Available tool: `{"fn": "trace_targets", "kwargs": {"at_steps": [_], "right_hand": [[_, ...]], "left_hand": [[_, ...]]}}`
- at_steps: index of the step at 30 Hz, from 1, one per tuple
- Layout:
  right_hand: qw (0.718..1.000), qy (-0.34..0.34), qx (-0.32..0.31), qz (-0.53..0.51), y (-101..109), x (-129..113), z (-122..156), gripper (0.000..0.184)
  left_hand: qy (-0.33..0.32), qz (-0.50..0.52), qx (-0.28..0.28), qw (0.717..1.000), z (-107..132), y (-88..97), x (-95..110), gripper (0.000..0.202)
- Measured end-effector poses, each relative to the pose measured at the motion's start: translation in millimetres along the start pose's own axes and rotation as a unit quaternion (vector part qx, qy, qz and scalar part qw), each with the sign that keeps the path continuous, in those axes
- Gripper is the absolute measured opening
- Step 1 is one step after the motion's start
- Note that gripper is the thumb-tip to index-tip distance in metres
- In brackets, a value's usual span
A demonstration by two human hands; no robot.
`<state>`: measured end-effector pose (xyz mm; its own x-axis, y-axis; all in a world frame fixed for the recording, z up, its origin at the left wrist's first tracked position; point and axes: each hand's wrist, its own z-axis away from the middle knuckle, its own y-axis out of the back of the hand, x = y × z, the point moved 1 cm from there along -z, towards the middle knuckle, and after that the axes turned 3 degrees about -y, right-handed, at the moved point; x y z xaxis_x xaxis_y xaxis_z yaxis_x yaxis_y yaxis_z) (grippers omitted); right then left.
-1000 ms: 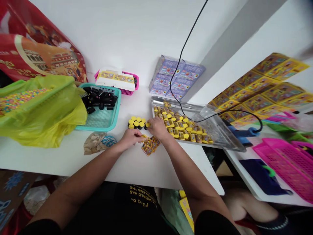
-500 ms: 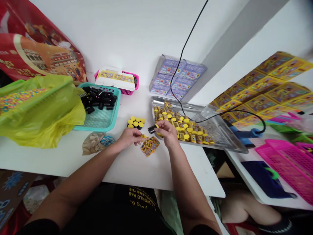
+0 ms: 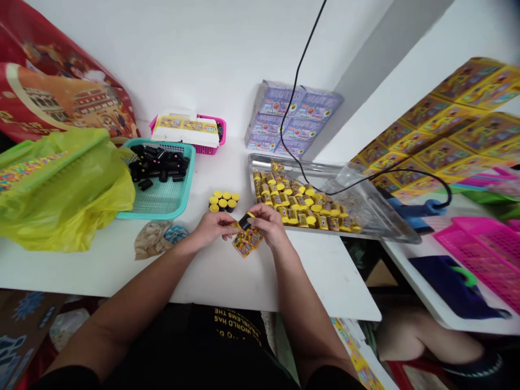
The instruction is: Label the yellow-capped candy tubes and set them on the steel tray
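Note:
My right hand pinches a small black canister with a yellow cap. Between the fingertips of my left hand is a small yellow printed wrapper, close beside the canister; whether the two touch I cannot tell. Under both hands lies a loose pile of printed wrappers on the white table. Just beyond them stand several yellow-capped black canisters in a tight group. To the right, many canisters in yellow printed wrappers fill the left part of a metal tray.
A teal basket of black canisters stands left, beside a yellow plastic bag. A crumpled cloth lies nearby. Purple boxes are stacked behind the tray, and a black cable hangs across it. Another person's leg shows lower right.
My right hand has moved left and tilted the canister, bringing it up to the wrapper in my left hand. The camera view has shifted slightly.

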<state>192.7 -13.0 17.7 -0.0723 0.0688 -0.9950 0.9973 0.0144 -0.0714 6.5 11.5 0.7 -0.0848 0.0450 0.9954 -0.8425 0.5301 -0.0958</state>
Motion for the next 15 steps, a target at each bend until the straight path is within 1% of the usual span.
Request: {"fn": "trace_targets", "kwargs": {"at_steps": [4, 7, 9, 11, 15], "right_hand": [[0.999, 0.037, 0.028, 0.028, -2.9, 0.8, 3.0, 0.022], [0.998, 0.051, 0.028, 0.031, -4.1, -0.8, 4.9, 0.023], [0.999, 0.050, 0.020, 0.008, -4.7, -1.4, 5.3, 0.023], [0.999, 0.042, 0.025, -0.018, -5.1, -1.2, 5.3, 0.023], [0.998, 0.029, 0.041, -0.029, -6.9, -0.4, 5.4, 0.022]], "left_hand": [[0.004, -0.024, -0.015, 1.000, 1.3, 0.9, 3.0, 0.038], [0.006, -0.032, -0.024, 0.999, 1.8, 1.9, 5.6, 0.038], [0.004, -0.031, -0.036, 0.999, 2.0, 2.1, 7.1, 0.036], [-0.001, -0.028, -0.043, 0.999, 2.3, 1.8, 8.2, 0.033], [-0.004, -0.005, -0.036, 0.999, 2.3, 0.8, 7.1, 0.031]]}}
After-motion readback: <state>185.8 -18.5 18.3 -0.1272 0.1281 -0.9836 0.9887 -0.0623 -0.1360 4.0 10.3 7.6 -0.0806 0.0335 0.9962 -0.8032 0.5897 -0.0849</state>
